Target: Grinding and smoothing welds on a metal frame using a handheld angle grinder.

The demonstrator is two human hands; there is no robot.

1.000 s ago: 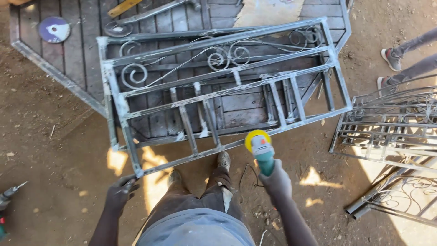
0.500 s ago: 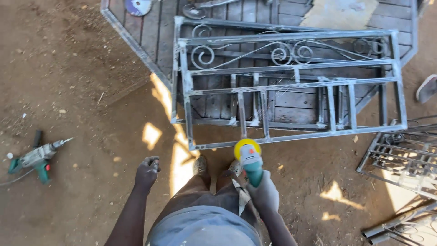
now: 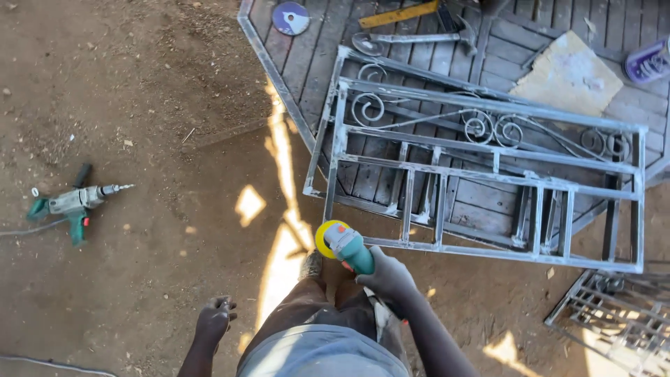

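Observation:
My right hand (image 3: pixel 389 278) grips a green angle grinder (image 3: pixel 343 245) with a yellow disc guard, held low in front of my legs. The grinder's head sits just off the near left corner of a grey metal window grille (image 3: pixel 481 174) with scrollwork, which lies flat on a wooden octagonal platform (image 3: pixel 307 63). My left hand (image 3: pixel 214 318) hangs at my side over the dirt, fingers curled with nothing in them.
A green electric drill (image 3: pixel 73 204) with its cord lies on the dirt at the left. On the platform lie a cutting disc (image 3: pixel 290 17), a yellow level (image 3: pixel 398 14), a hammer (image 3: pixel 412 38) and a board (image 3: pixel 567 75). Another grille (image 3: pixel 614 314) lies at the lower right.
The view has swung left: the grille now sits further right and the drill has come fully into view. My right hand keeps hold of the grinder; my left hand has dropped lower.

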